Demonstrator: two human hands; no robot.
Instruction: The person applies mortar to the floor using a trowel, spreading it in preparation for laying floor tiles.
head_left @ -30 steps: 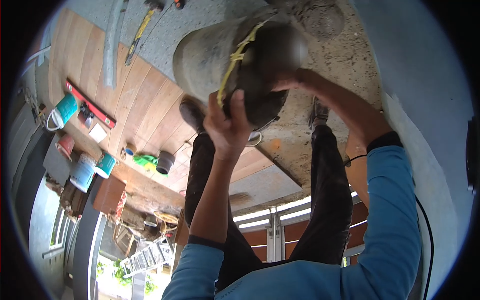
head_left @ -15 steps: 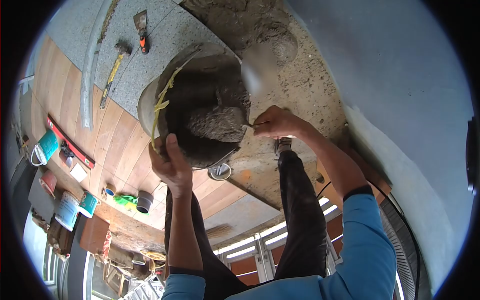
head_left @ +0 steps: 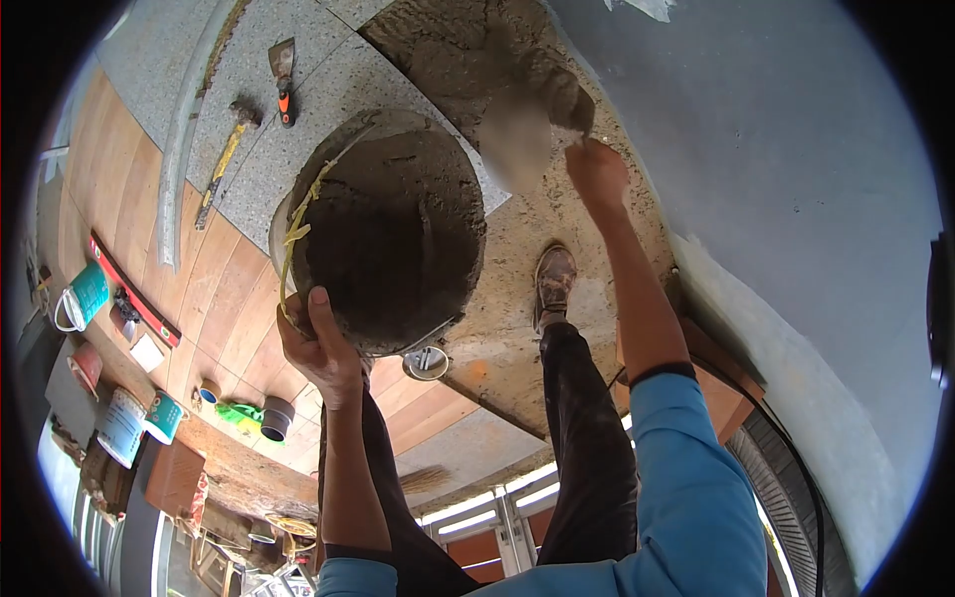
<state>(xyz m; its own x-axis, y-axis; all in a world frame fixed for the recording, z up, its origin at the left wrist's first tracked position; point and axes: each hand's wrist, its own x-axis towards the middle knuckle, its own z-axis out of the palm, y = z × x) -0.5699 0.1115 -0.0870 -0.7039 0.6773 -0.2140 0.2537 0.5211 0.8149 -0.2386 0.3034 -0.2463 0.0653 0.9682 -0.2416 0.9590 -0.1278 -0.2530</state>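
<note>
Two hands busy down there. The left hand (head_left: 323,348) has the round grey bucket (head_left: 383,224) by its lower rim: thumb hooked over the edge and pressed flat, the other fingers tucked beneath, out of sight. A frayed yellow cord (head_left: 298,214) runs along that rim. The bucket is held up clear of the floor, mouth tipped towards the person's face, over the spot where the speckled grey stone slab (head_left: 298,119) meets the wood-look planks (head_left: 234,289). Inside it, wet grey-brown mortar (head_left: 398,239), coarse and lumpy, packed nearly to the brim.

Further out, the right hand (head_left: 597,174) is curled tight on the pale metal trowel (head_left: 515,139). The blade is a blur, and I cannot tell how each finger sits on the handle. The blade hangs just above the rough sandy mortar bed (head_left: 468,45), gritty and uneven beside the smooth grey wall (head_left: 776,149).

A dusty shoe (head_left: 554,279) stands on that bed. On the slab lie a yellow-handled hammer (head_left: 224,164) and an orange-handled scraper (head_left: 284,65), with a long curved metal strip (head_left: 184,149) alongside.
</note>
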